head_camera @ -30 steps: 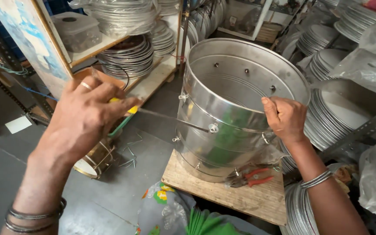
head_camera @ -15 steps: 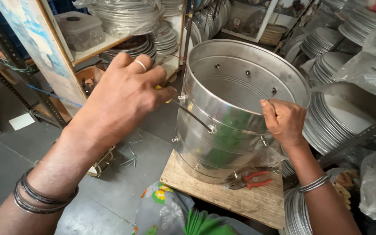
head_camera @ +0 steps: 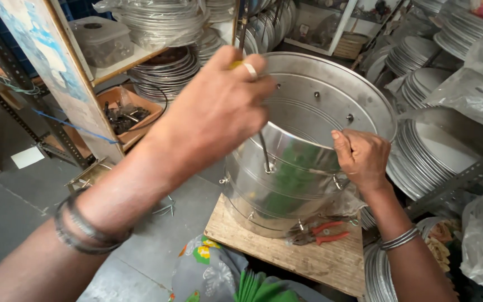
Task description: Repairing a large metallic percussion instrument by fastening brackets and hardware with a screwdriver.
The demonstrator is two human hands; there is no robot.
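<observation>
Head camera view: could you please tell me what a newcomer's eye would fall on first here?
First, the big shiny metal drum in the middle, tilted on a wooden board. The left hand holds a screwdriver with its tip at a fitting on the drum's side, while the right hand grips the rim. Red pliers lie on the board, and stacks of metal plates fill the shelves around.

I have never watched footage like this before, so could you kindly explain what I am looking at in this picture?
The single view comes from a camera worn on a person's head, looking down at their own bare hands. The left hand grips a yellow-handled screwdriver, its thin shaft pointing down at a fastener on the side of the large shiny round metal drum. The right hand steadies the drum's rim. The drum rests tilted on a small wooden board, beside red-handled pliers. Stacks of round metal plates fill the shelves around.
</observation>
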